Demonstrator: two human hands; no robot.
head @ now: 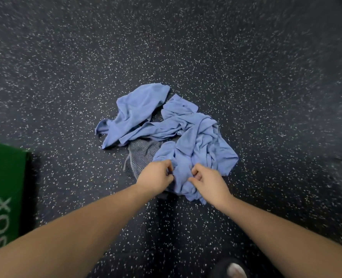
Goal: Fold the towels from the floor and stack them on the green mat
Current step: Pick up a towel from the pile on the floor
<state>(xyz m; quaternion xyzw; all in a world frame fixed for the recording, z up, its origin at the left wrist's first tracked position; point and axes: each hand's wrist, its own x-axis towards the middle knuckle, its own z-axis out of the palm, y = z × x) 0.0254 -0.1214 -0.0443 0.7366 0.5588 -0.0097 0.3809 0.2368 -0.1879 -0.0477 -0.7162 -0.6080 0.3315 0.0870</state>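
Left hand (155, 174) and right hand (208, 182) both pinch the near blue towel (198, 149), crumpled on the speckled floor (66, 67). Grey towel (141, 155) partly under it; second blue towel (134, 111) behind; green mat (2, 177) at left.

The crumpled blue towels (196, 137) heap up just ahead of my left hand (156, 173) and right hand (208, 181), which both pinch their near edge, so cloth blocks the way forward. A grey towel (142, 155) pokes out from under the heap, touching my left hand's far side. Well off to that hand's left, the green mat (4, 177) stands as a raised block. Open floor (266, 77) lies between mat and towels, right of my right hand, and beyond the heap.
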